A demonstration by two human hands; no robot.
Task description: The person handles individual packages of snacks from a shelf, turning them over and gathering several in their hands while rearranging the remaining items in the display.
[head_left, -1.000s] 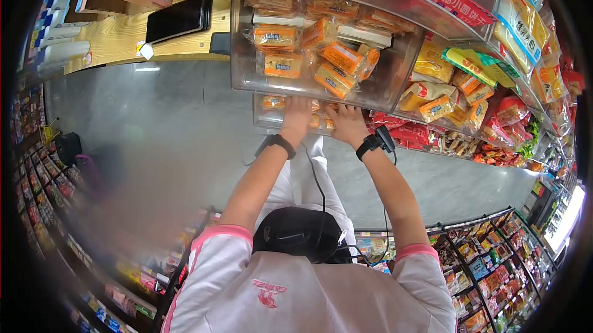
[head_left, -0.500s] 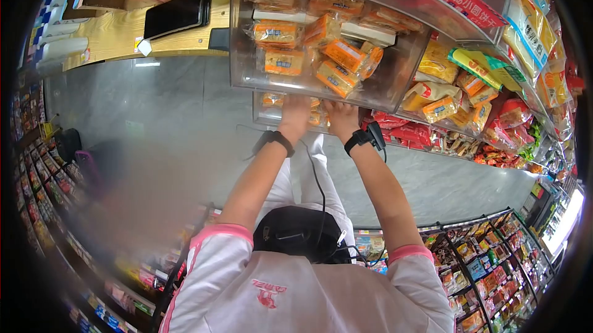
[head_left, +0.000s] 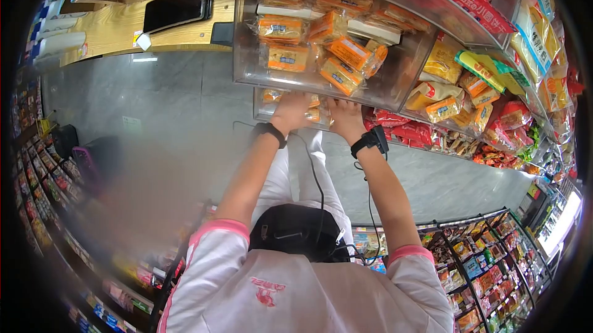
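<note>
In the head view a clear plastic bin (head_left: 247, 67) holds several orange-wrapped packaged snacks (head_left: 287, 58). Below its front edge, a lower clear bin (head_left: 262, 112) contains more orange packets (head_left: 272, 95). My left hand (head_left: 292, 111) reaches over the lower bin, fingers stretched toward the packets beside it; its fingertips are partly hidden under the upper bin's edge. To its right, my right hand (head_left: 346, 117) lies at the lower bin's right part with fingers apart, their tips close under the upper bin. Neither hand visibly grips a packet. Dark straps circle both wrists.
A black phone (head_left: 177, 8) lies on a wooden counter (head_left: 114, 21) at upper left. More bins with bagged snacks (head_left: 443, 101) stand on the right. Racks of small packages (head_left: 488, 271) are behind me, and a grey tiled floor (head_left: 173, 95) extends to the left.
Both hands have shifted slightly and remain at the lower bin, spread a little farther apart. The view has moved a little; the bins hold the same packets.
</note>
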